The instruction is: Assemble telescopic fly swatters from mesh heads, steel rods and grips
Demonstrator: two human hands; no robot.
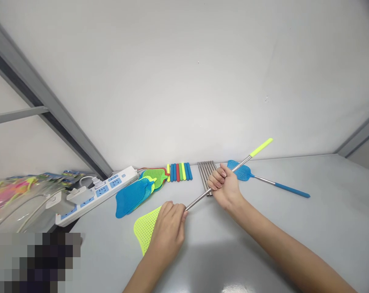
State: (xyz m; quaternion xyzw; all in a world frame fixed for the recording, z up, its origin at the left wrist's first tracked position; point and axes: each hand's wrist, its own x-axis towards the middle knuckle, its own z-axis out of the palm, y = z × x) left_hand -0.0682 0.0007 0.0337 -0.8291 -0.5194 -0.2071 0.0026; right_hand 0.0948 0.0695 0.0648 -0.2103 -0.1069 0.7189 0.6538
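Observation:
A yellow-green fly swatter (146, 228) with a metal rod and a yellow handle slants across the table, held by both hands. My left hand (170, 224) is closed where the perforated head meets the rod, covering that joint. Higher up, my right hand (223, 183) wraps round the metal rod, below the yellow grip. Behind my right hand lies a row of metal rods (204, 171), partly hidden by it. To the right of that hand rests a blue fly swatter (282, 188) with its rod and blue handle joined.
Blue, green and yellow swatter heads (132, 197) lie stacked at the left. Several coloured handle tubes (178, 172) sit in a row by the wall. A white power strip (95, 195) with plugs and cables stands further left, near plastic-bagged items (13, 199).

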